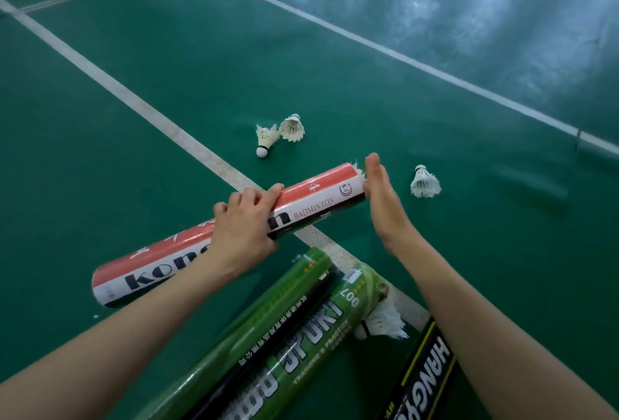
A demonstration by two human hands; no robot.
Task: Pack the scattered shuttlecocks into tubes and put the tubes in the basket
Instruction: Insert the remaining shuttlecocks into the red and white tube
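My left hand (246, 223) grips the middle of a red, white and black shuttlecock tube (315, 196) that lies slanted above the green court floor. My right hand (382, 200) is flat with straight fingers, its palm pressed against the tube's far open end, where white feathers (359, 172) stick out. Two loose white shuttlecocks (266, 138) (293, 128) lie together beyond the tube. A third shuttlecock (424, 182) stands to the right of my right hand.
Two green tubes (268, 329) (321, 332) lie below my hands, one with a shuttlecock (385, 322) poking from its end. A black and yellow tube (425, 372) lies at bottom right. White court lines (140, 106) cross the floor. No basket is in view.
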